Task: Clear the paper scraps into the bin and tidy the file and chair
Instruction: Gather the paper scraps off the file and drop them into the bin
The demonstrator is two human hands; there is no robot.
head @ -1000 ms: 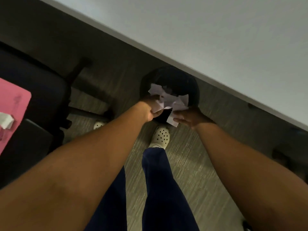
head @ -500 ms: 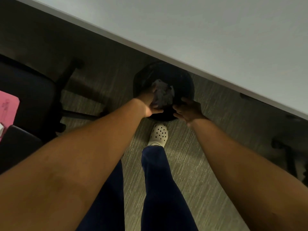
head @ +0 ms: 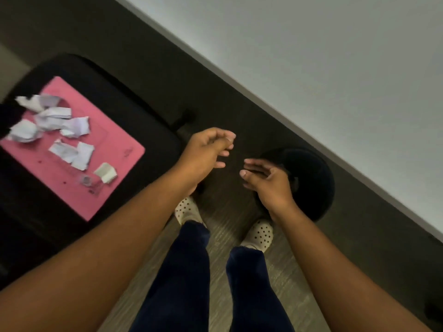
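Observation:
A pink file (head: 115,168) lies flat on the seat of a black chair (head: 134,111) at the left. Several crumpled white paper scraps (head: 52,121) are scattered over the file. A round black bin (head: 314,178) stands on the floor under the desk edge, its inside too dark to see. My left hand (head: 206,149) hovers between the chair and the bin, fingers loosely curled and empty. My right hand (head: 266,180) is open and empty in front of the bin's left rim.
A pale grey desk (head: 335,68) fills the upper right, its edge running diagonally above the bin. My legs in dark trousers and white perforated clogs (head: 260,233) stand on the wood-look floor. A dark chair base part (head: 434,307) shows at the far right.
The scraps held in both hands went down into the bin. Both hands have lifted away empty and drawn left, and my view has swung left to show the chair, file and remaining scraps.

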